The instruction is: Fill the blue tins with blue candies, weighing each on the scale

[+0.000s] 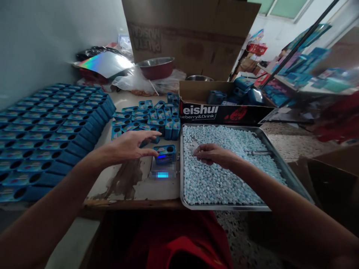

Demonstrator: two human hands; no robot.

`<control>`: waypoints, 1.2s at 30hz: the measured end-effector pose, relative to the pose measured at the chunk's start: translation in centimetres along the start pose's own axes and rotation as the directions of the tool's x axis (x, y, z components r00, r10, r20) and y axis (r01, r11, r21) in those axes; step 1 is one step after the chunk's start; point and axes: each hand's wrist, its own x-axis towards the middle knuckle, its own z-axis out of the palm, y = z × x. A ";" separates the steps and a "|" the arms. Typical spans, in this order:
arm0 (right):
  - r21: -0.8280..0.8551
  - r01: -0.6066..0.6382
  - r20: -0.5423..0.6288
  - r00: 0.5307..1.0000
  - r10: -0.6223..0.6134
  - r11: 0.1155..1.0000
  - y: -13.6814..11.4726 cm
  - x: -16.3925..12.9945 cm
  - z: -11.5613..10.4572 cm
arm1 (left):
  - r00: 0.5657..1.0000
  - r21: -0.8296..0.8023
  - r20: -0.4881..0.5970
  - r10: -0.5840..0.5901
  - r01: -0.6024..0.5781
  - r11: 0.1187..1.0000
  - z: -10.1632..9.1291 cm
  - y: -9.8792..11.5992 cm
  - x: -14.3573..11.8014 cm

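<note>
A small blue box with a round dark hole in its top (165, 153) rests on a small digital scale (155, 171) whose display is lit blue. My left hand (137, 145) hovers just left of that box, thumb and fingers spread, with nothing seen in it. Pale blue and white candy-like pellets (213, 186) cover most of a shallow metal tray (288, 166) on the right. Above the tray's left part is my right hand (214, 155), its fingers curled and closed together over the pellets. Whatever is between those fingertips is hidden.
Rows of blue boxes (53, 123) stand packed at the left. Several more loose boxes (151, 114) lie behind the scale. A cardboard carton (224, 114) holding blue boxes is behind the tray. A red metal bowl (157, 69) sits farther back. The table's wooden edge (134, 203) runs along the front.
</note>
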 end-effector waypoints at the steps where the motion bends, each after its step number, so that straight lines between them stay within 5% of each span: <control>1: -0.125 0.055 0.067 0.997 -0.047 0.991 -1.2 0.2 0.5 | 0.999 -0.014 -0.051 -0.018 0.017 1.000 -0.4 -0.4 -0.8; 5: -0.476 0.218 0.184 0.972 -0.146 0.852 -7.0 1.3 3.8 | 0.969 -0.097 -0.236 -0.076 0.054 0.994 -1.1 -2.1 -3.3; 9: -0.750 0.249 0.181 0.968 -0.172 0.612 -10.2 2.5 7.3 | 0.958 -0.110 -0.280 -0.067 0.038 0.993 -0.8 -3.5 -4.8; 12: -0.783 0.250 0.199 0.968 -0.151 0.570 -10.4 3.3 8.2 | 0.949 -0.130 -0.309 -0.062 0.023 0.991 -0.7 -4.2 -5.6; 20: -0.761 0.132 0.142 0.989 -0.035 0.635 -10.5 4.2 6.6 | 0.944 -0.291 -0.309 -0.113 0.019 0.957 -1.0 -3.1 -6.1; 27: -0.896 0.140 0.107 0.989 -0.100 0.421 -11.9 3.5 8.4 | 0.939 -0.390 -0.306 -0.158 0.028 0.920 0.2 -2.6 -4.8; 36: -0.918 0.257 0.217 0.963 -0.159 0.302 -11.1 4.1 8.1 | 0.963 -0.446 -0.203 -0.180 0.073 0.892 2.7 -2.9 -4.5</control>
